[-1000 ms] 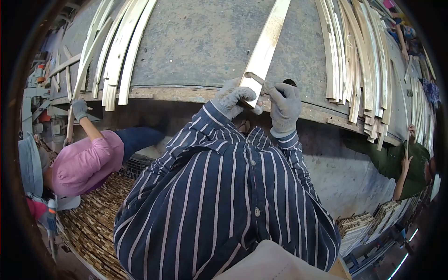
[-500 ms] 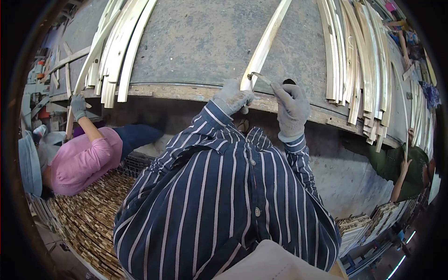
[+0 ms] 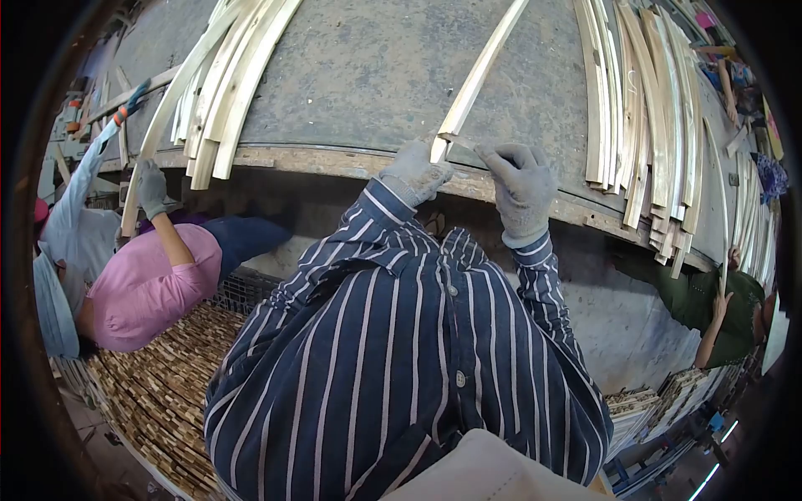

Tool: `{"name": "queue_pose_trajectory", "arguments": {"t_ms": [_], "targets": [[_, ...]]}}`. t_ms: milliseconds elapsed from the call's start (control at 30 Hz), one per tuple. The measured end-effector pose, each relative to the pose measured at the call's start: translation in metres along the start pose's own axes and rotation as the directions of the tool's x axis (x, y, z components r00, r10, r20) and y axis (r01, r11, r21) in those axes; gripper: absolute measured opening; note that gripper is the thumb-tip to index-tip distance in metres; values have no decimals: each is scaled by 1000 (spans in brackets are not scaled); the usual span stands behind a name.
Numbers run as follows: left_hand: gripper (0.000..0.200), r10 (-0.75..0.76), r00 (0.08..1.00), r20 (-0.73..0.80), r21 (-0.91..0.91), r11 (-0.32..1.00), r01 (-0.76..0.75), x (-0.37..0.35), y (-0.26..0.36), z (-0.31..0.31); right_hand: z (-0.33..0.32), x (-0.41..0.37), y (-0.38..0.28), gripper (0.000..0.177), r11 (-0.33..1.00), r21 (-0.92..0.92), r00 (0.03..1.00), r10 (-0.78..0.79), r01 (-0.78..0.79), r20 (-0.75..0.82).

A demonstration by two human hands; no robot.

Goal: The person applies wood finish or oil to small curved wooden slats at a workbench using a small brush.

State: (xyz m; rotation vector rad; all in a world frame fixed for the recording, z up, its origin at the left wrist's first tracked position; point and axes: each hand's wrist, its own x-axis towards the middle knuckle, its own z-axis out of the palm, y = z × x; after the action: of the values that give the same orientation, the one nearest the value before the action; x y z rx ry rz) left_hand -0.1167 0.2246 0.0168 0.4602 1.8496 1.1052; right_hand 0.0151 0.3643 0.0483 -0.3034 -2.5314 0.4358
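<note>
A long pale wooden strip (image 3: 476, 75) lies on the workbench, its near end jutting toward me at the edge. My left hand (image 3: 416, 174), in a grey glove, is closed on that near end. My right hand (image 3: 525, 190), also gloved, is closed on a small knife (image 3: 464, 144); only its thin, pale blade shows, and the fingers hide the handle. The blade's tip is at the strip, by a dark mark just beyond my left fingers.
Several wooden strips lie in piles on the workbench (image 3: 351, 92), at left (image 3: 242, 83) and right (image 3: 639, 108). A person in pink (image 3: 154, 284) grips a strip at left; another in dark green (image 3: 731, 313) is at right. Stacked wood pieces (image 3: 159, 409) stand low at left.
My right hand has turned slightly and the blade has shifted a little at the strip. The dark spot there looks different. At left, the person in pink has brought a strip nearer the bench edge.
</note>
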Motion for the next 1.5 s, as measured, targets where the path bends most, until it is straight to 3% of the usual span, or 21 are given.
{"name": "queue_pose_trajectory", "arguments": {"t_ms": [200, 333, 433, 500, 533, 567, 600, 633, 700, 767, 800, 867, 967, 1133, 1200, 1233, 1300, 1367, 1400, 1467, 1500], "targets": [[26, 11, 999, -37, -102, 995, -15, -7, 5, 2, 9, 3, 7, 31, 1000, -19, 1000, 16, -16, -8], [26, 26, 1000, -14, -29, 999, -26, -3, 5, -3, 3, 1, 4, 29, 999, 34, 1000, -18, 19, -20], [38, -29, 997, 72, -8, 1000, 29, -2, 2, -3, 7, 2, 4, 28, 999, 40, 1000, -25, 25, -7], [38, 65, 998, 9, -94, 994, -64, -2, -4, 0, 17, 4, 13, 27, 999, 32, 1000, -4, 5, -23], [38, 67, 998, 16, -91, 994, -65, -4, -5, 0, 21, 5, 20, 28, 994, 97, 995, 51, -42, -90], [34, 54, 997, 55, -211, 977, -41, -4, -6, -2, 21, 4, 27, 28, 984, 160, 982, 109, -84, -155], [30, 46, 994, 100, -329, 944, -11, -4, -6, -2, 14, -1, 34, 19, 951, 183, 959, 268, -250, -86], [30, 47, 992, 119, -329, 944, -5, -3, -9, -1, 3, -3, 42, 19, 950, 170, 956, 280, -263, -87], [31, -33, 999, 30, -227, 973, 39, 0, -19, 4, -22, -8, 61, 12, 889, -246, 905, 417, -386, 88], [31, -81, 993, 81, -185, 978, 95, 8, -33, 10, -24, -16, 90, 15, 880, -314, 893, 420, -357, 163], [30, -76, 996, 49, -109, 991, 81, 10, -35, 14, -25, -14, 93, 18, 871, -405, 845, 423, -279, 327], [27, -95, 995, 17, 41, 995, 94, 26, -61, 22, -18, 0, 94, 21, 820, -546, 650, 511, -172, 563], [28, -44, 999, 0, 96, 994, 44, 17, -52, 22, 9, 2, 100, 20, 793, -591, 605, 545, -147, 581], [34, -60, 998, 8, 34, 998, 60, 12, -40, 24, 3, 8, 109, 18, 862, -428, 592, 501, -273, 631], [34, -57, 998, -3, 3, 998, 57, 12, -43, 24, -2, 4, 123, 23, 845, -232, 541, 496, -482, 679], [32, -57, 998, -3, 6, 998, 57, 14, -48, 25, -3, -1, 131, 23, 847, -230, 543, 491, -479, 681], [31, -57, 998, -8, 10, 998, 57, 15, -51, 24, -4, -7, 140, 27, 769, -49, 527, 482, -638, 700], [34, -156, 984, 87, -223, 960, 171, 14, -49, 23, -12, -15, 138, 27, 731, 32, 542, 475, -681, 693], [34, -158, 984, 78, -223, 960, 172, 13, -49, 22, -19, -13, 127, 25, 675, 106, 547, 484, -730, 683], [36, -63, 986, 151, -429, 895, 123, 9, -48, 22, -29, -10, 97, 17, 598, 168, 544, 531, -784, 649], [36, -66, 989, 135, -429, 895, 118, 3, -37, 18, -26, -13, 80, 17, 603, 178, 551, 516, -777, 656]]}}
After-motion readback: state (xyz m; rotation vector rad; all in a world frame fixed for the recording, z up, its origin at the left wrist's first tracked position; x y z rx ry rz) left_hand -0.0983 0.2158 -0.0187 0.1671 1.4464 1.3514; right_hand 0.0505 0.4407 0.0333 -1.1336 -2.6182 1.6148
